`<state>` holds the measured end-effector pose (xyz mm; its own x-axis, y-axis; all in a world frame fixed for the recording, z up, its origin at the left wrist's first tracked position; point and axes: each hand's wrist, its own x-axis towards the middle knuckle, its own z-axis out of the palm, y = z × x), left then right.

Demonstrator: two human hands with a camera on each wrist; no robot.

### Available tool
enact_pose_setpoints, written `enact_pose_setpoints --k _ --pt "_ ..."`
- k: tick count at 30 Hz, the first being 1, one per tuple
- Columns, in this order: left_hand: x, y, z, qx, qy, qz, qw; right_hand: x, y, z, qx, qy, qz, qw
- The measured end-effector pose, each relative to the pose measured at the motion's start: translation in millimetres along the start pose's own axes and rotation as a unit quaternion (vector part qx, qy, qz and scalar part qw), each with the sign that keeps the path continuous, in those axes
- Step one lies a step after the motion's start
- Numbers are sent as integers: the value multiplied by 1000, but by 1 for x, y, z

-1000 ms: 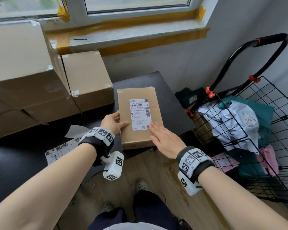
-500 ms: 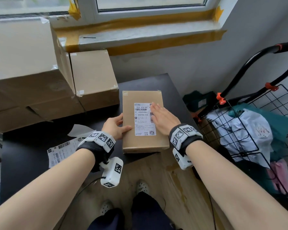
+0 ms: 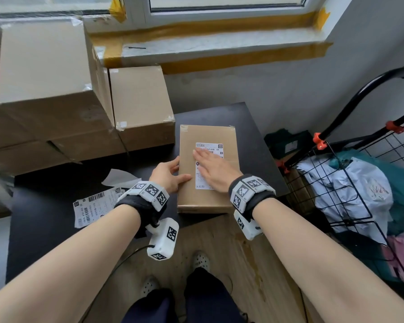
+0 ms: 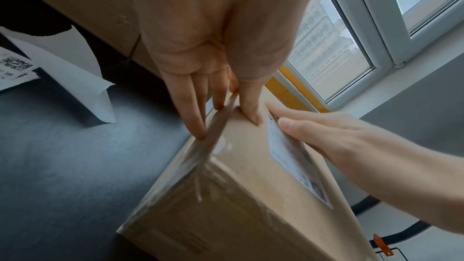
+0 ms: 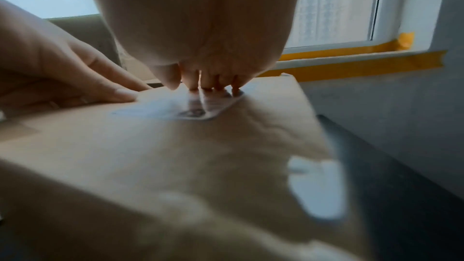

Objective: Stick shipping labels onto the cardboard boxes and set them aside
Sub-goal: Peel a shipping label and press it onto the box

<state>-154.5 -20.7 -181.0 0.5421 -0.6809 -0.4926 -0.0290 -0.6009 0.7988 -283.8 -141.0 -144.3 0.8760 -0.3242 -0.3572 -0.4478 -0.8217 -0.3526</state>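
A small cardboard box (image 3: 208, 197) lies on the black table (image 3: 47, 234), with a white shipping label (image 3: 200, 185) on its top face. My right hand (image 3: 211, 167) lies flat on the label, fingers straight and pointing away and to the left. In the right wrist view its fingertips (image 5: 208, 86) press the label (image 5: 175, 108) down on the box (image 5: 175, 156). My left hand (image 3: 170, 174) steadies the box's left edge. In the left wrist view its straight fingers (image 4: 193, 114) lie along the side of the box (image 4: 238, 195) and the thumb rests on top, beside the label (image 4: 293, 168).
Two bigger cardboard boxes (image 3: 44, 94) (image 3: 140, 106) stand at the table's back left. Loose label sheets (image 3: 93, 206) and a peeled backing paper (image 3: 119, 178) lie left of my hand. A black wire cart (image 3: 350, 206) with bagged parcels stands at the right.
My right hand slid from the box's near right edge forward and left onto the label. The left hand kept its place on the box's left edge.
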Motion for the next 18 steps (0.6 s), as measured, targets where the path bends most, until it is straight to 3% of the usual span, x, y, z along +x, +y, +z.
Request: enact_pose_setpoints --k 5,9,14,18 --pt "-2 0 0 8 -1 -5 1000 -15 16 0 -39 32 96 994" --pt "-3 3 -1 13 -2 -2 1000 -26 -14 22 -5 23 45 999" --pt "-7 4 0 9 -6 -4 1000 -35 -3 20 -11 40 112 993" --pt "-5 2 2 8 -12 -4 1000 -38 -34 43 37 41 66 996"
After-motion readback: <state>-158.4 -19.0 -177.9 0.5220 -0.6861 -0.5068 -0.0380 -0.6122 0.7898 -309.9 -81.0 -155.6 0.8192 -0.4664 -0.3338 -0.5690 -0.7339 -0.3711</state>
